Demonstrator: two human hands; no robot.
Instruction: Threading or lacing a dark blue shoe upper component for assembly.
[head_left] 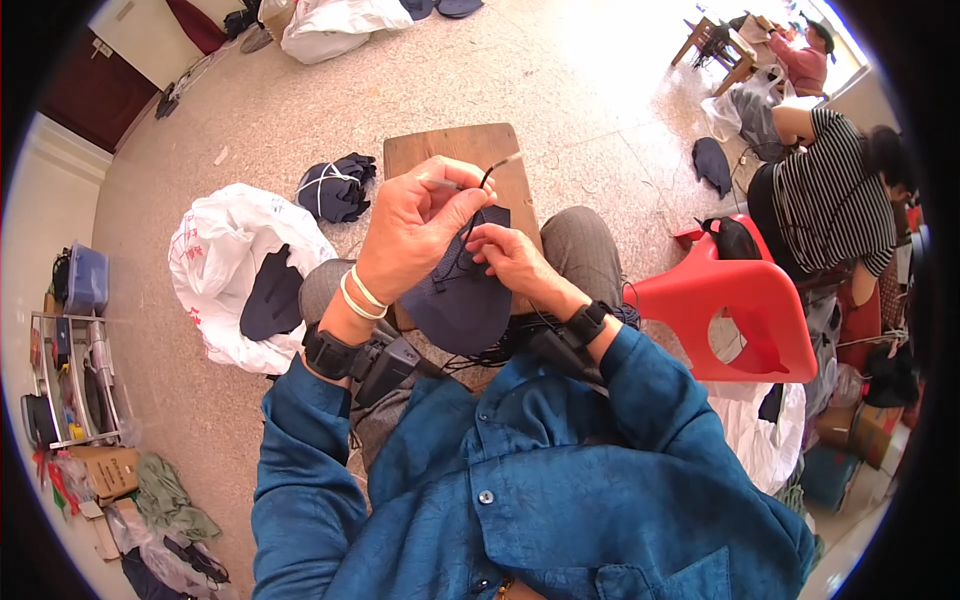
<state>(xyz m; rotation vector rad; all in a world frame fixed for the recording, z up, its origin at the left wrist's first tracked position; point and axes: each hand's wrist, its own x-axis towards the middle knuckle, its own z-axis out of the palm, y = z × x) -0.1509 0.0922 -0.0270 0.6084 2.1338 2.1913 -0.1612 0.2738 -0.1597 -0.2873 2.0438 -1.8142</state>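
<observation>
Left fingers point(457, 211) pinch a thin black cord point(486, 180); right fingers point(500, 240) curl close by, can't tell if gripping. Dark-blue curved fabric piece point(462, 315) is underneath, cord's end loose, so looks unfinished.

Left hand point(415, 212): pinching one black cord point(486, 181) (pale at its tip). Right hand point(520, 268): fingers bent, near the cord, above one navy fabric piece point(458, 318). Beyond: one wooden desk point(430, 152). Leftward: one white bag point(203, 245); one tied dark bundle point(335, 192). Rightward: one red plastic seat point(770, 320); one person point(835, 190) in stripes.
</observation>
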